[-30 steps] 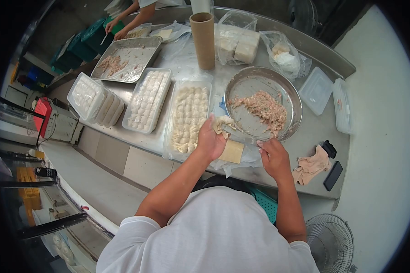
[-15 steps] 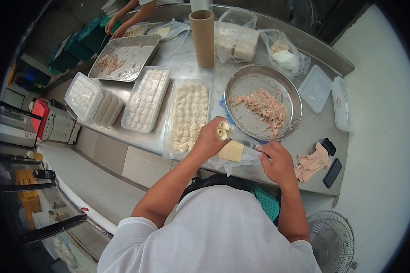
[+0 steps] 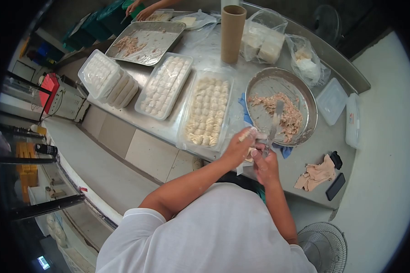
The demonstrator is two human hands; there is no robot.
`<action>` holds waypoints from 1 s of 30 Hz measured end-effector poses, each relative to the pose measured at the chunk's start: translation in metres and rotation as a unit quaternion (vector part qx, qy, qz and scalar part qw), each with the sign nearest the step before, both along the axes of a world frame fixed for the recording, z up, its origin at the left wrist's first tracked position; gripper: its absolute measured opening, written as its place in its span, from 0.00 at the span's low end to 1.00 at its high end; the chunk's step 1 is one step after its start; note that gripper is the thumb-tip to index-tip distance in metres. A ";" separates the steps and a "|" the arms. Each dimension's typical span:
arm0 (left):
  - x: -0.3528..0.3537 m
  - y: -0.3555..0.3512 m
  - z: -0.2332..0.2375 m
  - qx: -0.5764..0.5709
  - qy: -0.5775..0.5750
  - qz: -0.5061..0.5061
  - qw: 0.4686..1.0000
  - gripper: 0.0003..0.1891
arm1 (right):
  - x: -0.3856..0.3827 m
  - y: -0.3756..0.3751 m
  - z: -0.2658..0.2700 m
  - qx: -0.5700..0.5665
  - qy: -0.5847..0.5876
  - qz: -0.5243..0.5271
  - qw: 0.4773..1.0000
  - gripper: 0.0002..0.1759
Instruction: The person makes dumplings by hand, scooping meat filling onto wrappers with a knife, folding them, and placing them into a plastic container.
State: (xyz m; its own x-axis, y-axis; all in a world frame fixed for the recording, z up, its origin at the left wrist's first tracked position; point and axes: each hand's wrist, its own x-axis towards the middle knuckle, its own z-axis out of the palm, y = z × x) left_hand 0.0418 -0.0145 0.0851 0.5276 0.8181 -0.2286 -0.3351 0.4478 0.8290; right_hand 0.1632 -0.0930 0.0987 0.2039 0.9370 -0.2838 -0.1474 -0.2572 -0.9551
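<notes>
Above the front edge of the steel table, my left hand (image 3: 240, 146) is closed around a pale dumpling (image 3: 248, 135), mostly hidden by the fingers. Close against it, my right hand (image 3: 265, 167) grips a flat metal spatula (image 3: 274, 123), its blade pointing away from me toward the round pan. Pinkish minced filling (image 3: 284, 113) lies in that round metal pan (image 3: 315, 107). Below my hands a stack of square wrappers (image 3: 249, 158) shows only in part. To the left, a plastic tray (image 3: 183, 132) holds rows of folded dumplings (image 3: 208, 109).
Further left are another filled tray (image 3: 164, 86), stacked boxes (image 3: 107, 79) and a rectangular filling pan (image 3: 168, 43). A cardboard tube (image 3: 233, 34) stands behind. A cloth (image 3: 316, 174) and phone (image 3: 335, 186) lie right. Another person's hands (image 3: 143, 12) are at the far left.
My hands have come together. The spatula has swung from pointing left at the dumpling to pointing away toward the pan. The whole view has shifted, with table items appearing further right.
</notes>
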 end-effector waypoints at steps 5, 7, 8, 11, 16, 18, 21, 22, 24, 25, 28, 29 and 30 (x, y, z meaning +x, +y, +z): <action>-0.028 0.013 -0.009 0.257 0.108 -0.026 0.960 0.14 | -0.028 0.013 -0.004 -0.002 0.237 -0.072 0.969 0.17; -0.052 0.019 0.013 0.289 0.113 -0.075 0.948 0.15 | -0.026 0.013 -0.002 -0.016 0.264 -0.051 0.963 0.15; -0.066 0.022 0.020 0.321 0.116 -0.124 0.932 0.15 | -0.025 0.014 -0.002 -0.027 0.290 -0.031 0.956 0.14; -0.101 0.033 0.014 0.416 0.195 -0.171 0.872 0.16 | -0.028 0.014 -0.008 -0.084 0.245 0.068 0.963 0.14; -0.172 0.077 0.008 0.444 0.345 -0.151 0.813 0.12 | -0.037 0.015 -0.007 -0.111 0.150 0.081 0.979 0.17; -0.201 0.090 -0.004 0.406 0.426 -0.172 0.790 0.12 | -0.029 0.013 -0.014 -0.123 0.142 0.062 0.980 0.18; -0.216 0.093 -0.013 0.411 0.394 -0.211 0.794 0.13 | -0.015 0.003 -0.023 -0.131 0.144 0.007 0.981 0.17; -0.215 0.092 -0.014 0.411 0.393 -0.212 0.795 0.13 | -0.011 0.000 -0.025 -0.126 0.136 -0.009 0.983 0.16; -0.206 0.087 -0.017 0.395 0.414 -0.233 0.786 0.15 | -0.005 -0.008 -0.027 -0.113 0.109 -0.027 0.987 0.17; -0.202 0.086 -0.018 0.395 0.413 -0.235 0.786 0.15 | -0.002 -0.012 -0.028 -0.114 0.109 -0.030 0.987 0.17; -0.194 0.086 -0.021 0.455 0.434 -0.216 0.747 0.20 | 0.008 -0.022 -0.032 -0.123 0.071 -0.056 0.988 0.17; -0.193 0.087 -0.023 0.490 0.446 -0.223 0.715 0.22 | 0.011 -0.026 -0.031 -0.114 0.071 -0.071 0.988 0.17; -0.190 0.088 -0.021 0.525 0.456 -0.231 0.681 0.24 | 0.014 -0.030 -0.030 -0.106 0.072 -0.086 0.988 0.17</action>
